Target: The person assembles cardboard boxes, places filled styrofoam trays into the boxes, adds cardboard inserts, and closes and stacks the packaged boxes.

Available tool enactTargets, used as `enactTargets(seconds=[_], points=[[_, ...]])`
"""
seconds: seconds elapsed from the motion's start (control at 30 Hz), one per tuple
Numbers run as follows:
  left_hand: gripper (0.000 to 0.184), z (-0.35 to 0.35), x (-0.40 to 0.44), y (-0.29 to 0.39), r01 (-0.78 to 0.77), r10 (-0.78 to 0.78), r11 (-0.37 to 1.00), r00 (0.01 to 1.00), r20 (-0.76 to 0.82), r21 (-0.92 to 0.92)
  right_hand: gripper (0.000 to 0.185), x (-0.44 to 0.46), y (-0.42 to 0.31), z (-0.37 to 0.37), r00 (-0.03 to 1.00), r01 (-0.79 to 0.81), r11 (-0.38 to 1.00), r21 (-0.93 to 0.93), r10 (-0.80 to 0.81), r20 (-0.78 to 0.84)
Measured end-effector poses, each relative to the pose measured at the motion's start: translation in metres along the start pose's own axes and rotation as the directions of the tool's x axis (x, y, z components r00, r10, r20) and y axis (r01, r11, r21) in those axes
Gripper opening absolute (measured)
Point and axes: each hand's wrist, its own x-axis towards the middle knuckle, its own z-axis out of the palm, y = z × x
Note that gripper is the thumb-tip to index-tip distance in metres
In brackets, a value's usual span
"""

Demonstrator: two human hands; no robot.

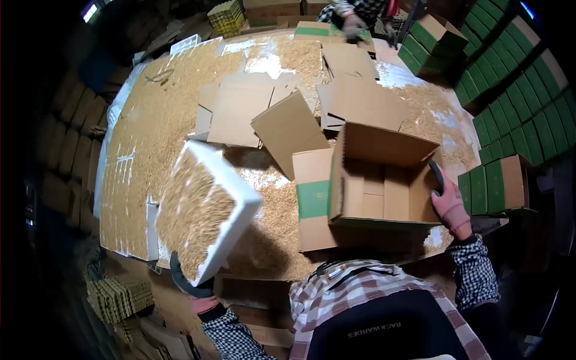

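My left hand (191, 287), in a dark-palmed pink glove, grips the near lower corner of a white foam box (229, 174). The box is tilted and filled with tan loose material (195, 207) like husks or shavings, slightly smeared by motion. To the right stands an open cardboard box (384, 144), its mouth facing me and its inside showing bare board. One of its flaps, with a green band (313, 199), is folded out to the left. My right hand (450, 207), gloved alike, closes around the box's right wall, with the thumb along the edge.
Flattened cardboard pieces (291, 132) lie beyond the boxes on a broad surface covered in tan material (138, 150). Green cartons (519, 99) are stacked at right. Another person's gloved hand (354, 27) is at the far side. Egg trays (120, 297) sit low at left.
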Motion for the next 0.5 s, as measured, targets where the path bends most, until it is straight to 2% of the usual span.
enactTargets(seconds=[0.07,0.1,0.13,0.17,0.2,0.23,0.27,0.3,0.33,0.4,0.43,0.47,0.5], points=[[0.049,0.089,-0.012,-0.004,0.051,-0.063,0.997,0.974,0.217,0.064,0.072,0.011,-0.01,0.003,0.999,-0.001,0.995,0.1,-0.004,0.046],[0.046,0.132,-0.018,-0.01,-0.069,-0.016,0.979,0.913,0.409,0.192,0.075,0.015,-0.012,0.001,0.998,-0.011,1.0,0.029,0.009,0.065],[0.043,0.168,-0.021,-0.02,-0.212,0.008,0.936,0.81,0.586,0.28,0.076,0.021,-0.018,-0.007,0.99,-0.049,0.998,0.039,0.043,0.137],[0.042,0.201,-0.025,-0.032,-0.444,0.103,0.836,0.705,0.701,0.324,0.074,0.031,0.009,0.012,0.987,0.065,0.998,-0.007,-0.064,0.146],[0.041,0.23,-0.027,-0.041,-0.651,0.157,0.686,0.567,0.808,0.324,0.071,0.035,0.038,0.031,0.978,0.081,0.979,0.186,-0.113,0.172],[0.045,0.243,-0.017,-0.061,-0.431,0.061,0.866,0.596,0.8,0.255,0.068,0.038,0.065,0.049,0.966,0.079,0.925,0.372,-0.163,0.198],[0.05,0.265,-0.012,-0.076,-0.169,-0.05,0.968,0.597,0.801,0.187,0.065,0.039,0.073,0.043,0.934,0.142,0.916,0.376,-0.249,0.256],[0.053,0.278,-0.015,-0.076,-0.713,0.067,0.648,0.404,0.912,0.268,0.062,0.039,0.079,0.036,0.889,0.202,0.899,0.388,-0.334,0.312],[0.056,0.272,0.002,-0.097,-0.547,-0.059,0.743,0.52,0.852,0.385,0.06,0.04,0.084,0.029,0.835,0.256,0.876,0.408,-0.414,0.363],[0.058,0.277,0.01,-0.091,-0.847,-0.017,0.453,0.303,0.953,0.278,0.072,0.043,0.071,0.027,0.866,0.328,0.889,0.319,-0.418,0.274],[0.061,0.274,0.019,-0.096,-0.783,-0.064,0.531,0.345,0.936,0.325,0.085,0.037,0.062,0.022,0.893,0.268,0.842,0.468,-0.399,0.206],[0.061,0.273,0.02,-0.095,-0.776,-0.109,0.533,0.331,0.937,0.336,0.099,0.032,0.053,0.017,0.916,0.224,0.762,0.608,-0.378,0.137],[0.061,0.271,0.022,-0.093,-0.771,-0.153,0.535,0.315,0.937,0.347,0.1,0.029,0.043,0.009,0.902,0.176,0.752,0.635,-0.381,0.201]])
